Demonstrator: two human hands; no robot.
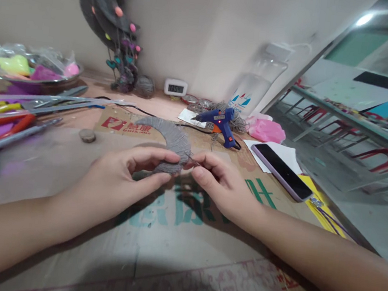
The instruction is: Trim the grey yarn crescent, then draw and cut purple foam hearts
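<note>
A crescent wrapped in grey yarn (177,136) is held above the cardboard (181,268), its pointed tip toward the upper left. My left hand (129,170) grips the lower part of the crescent between thumb and fingers. Close against its right side, my right hand (218,179) is pinched on a thin dark strand at the crescent's edge. Whether the strand is yarn or a thin tool is too small to tell. The far end of the crescent is partly hidden by my left fingers.
Behind are a blue glue gun (220,120), yarn (241,123), a bottle (252,84) and a small clock (175,87). A phone (281,171) lies right. Scissors and pliers (7,125), a bowl (31,80) and a grey pebble (87,135) are left. A crescent decoration (108,5) hangs behind.
</note>
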